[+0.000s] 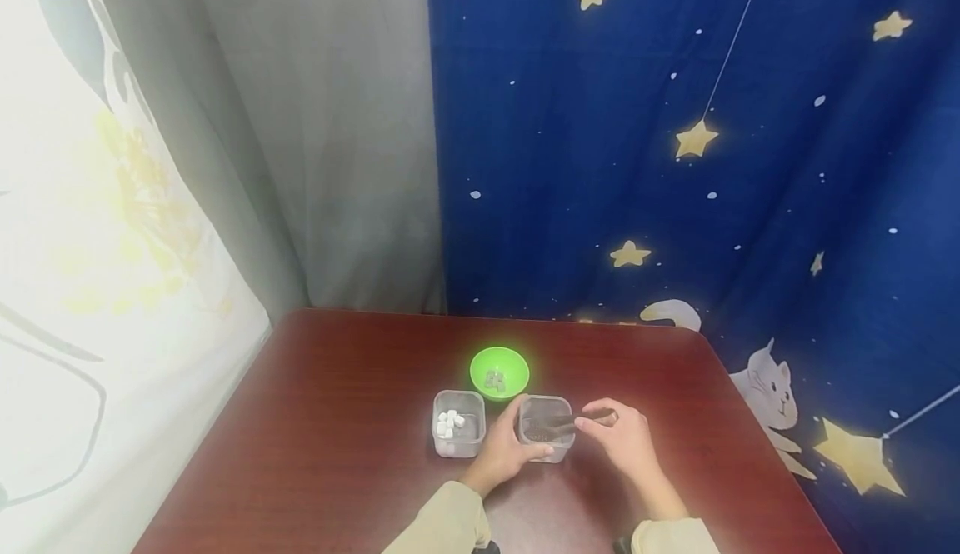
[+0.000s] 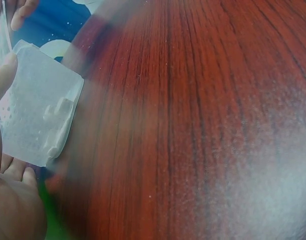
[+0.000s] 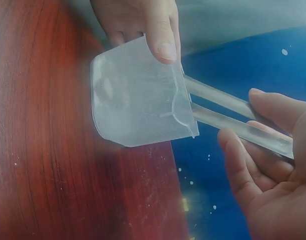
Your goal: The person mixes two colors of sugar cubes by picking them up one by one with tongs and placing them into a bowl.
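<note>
My left hand (image 1: 504, 447) grips a clear plastic container (image 1: 556, 454) by its side, thumb across the near wall. Through the wall, pale pieces (image 2: 57, 111) show at its bottom in the left wrist view. My right hand (image 1: 624, 439) holds metal tongs (image 3: 242, 131) between thumb and fingers. Their arms reach over the rim into the container, and the tips are too blurred to tell if they hold anything. A second clear container (image 1: 471, 447) with several white cubes (image 1: 450, 422) stands left of my left hand. Behind both is a green bowl (image 1: 516, 369) holding several greyish cubes (image 1: 494, 381).
All of this is on a dark red wooden table (image 1: 337, 421). A grey curtain (image 1: 337, 162) and a blue star-patterned curtain (image 1: 555, 162) hang behind its far edge. At the left hangs a white patterned curtain (image 1: 112, 287).
</note>
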`<state>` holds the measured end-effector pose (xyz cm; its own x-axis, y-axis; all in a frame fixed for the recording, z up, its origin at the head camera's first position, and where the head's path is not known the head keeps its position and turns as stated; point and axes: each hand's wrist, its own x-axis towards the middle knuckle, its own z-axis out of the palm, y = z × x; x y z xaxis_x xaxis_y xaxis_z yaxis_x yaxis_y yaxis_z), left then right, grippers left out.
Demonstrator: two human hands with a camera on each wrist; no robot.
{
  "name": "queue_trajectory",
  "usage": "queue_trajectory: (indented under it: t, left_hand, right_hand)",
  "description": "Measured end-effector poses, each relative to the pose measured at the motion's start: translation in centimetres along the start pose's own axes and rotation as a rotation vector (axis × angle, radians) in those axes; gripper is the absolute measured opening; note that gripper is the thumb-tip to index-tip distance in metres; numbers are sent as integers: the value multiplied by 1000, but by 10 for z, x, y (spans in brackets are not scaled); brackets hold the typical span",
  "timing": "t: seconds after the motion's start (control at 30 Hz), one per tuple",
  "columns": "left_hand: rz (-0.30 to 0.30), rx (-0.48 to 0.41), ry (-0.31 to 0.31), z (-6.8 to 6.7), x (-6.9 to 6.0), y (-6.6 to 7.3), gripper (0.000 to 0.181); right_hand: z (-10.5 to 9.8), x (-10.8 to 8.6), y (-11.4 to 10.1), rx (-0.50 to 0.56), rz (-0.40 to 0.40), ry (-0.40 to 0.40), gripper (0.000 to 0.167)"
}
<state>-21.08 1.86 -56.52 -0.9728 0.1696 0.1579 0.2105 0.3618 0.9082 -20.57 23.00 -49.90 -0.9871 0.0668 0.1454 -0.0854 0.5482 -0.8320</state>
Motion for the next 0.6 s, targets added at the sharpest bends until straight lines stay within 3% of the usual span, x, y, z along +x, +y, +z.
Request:
queue_trajectory:
  t: [0.6]
  left_hand:
    - [-5,-27,-17,1,-1,1,89]
  right_hand:
    - [2,-4,1,-6,0,62,17]
